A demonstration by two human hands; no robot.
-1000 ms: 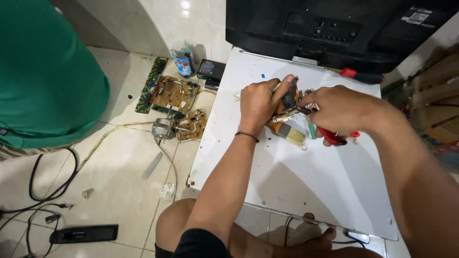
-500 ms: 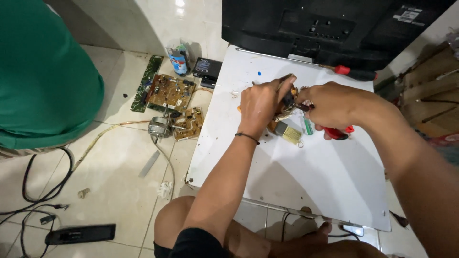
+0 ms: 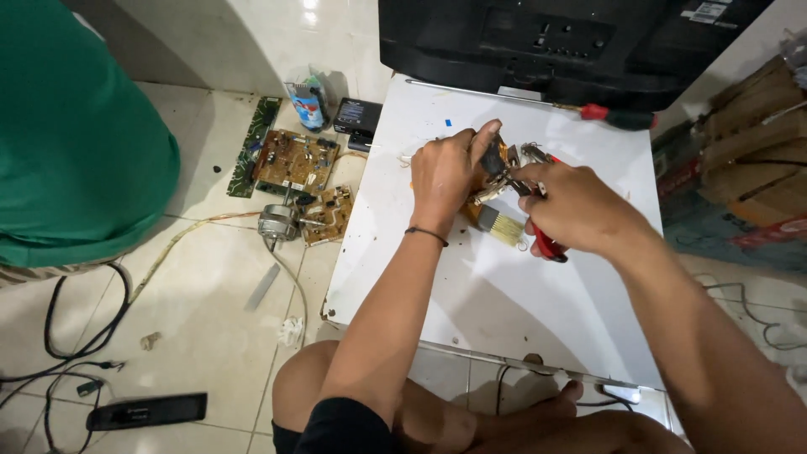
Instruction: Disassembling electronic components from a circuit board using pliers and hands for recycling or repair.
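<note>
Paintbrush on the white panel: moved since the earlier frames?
No, as far as can be seen. The paintbrush lies in the same spot on the white panel, just below both hands, as before; only the head camera shifted.

— Where is there room around the hands?

— Toward the body from the left hand (image 3: 445, 172) and right hand (image 3: 572, 206), the white panel (image 3: 521, 311) lies bare and open.

— And beyond them?

— Blocked: the black television back (image 3: 555, 42) stands just past the knuckles, a red-handled screwdriver (image 3: 614, 115) before it.

— Sideways?

— Left of the left hand, circuit boards (image 3: 294, 160) and a small motor (image 3: 277, 223) crowd the floor. A paintbrush (image 3: 502, 225) lies under the right hand.
</note>
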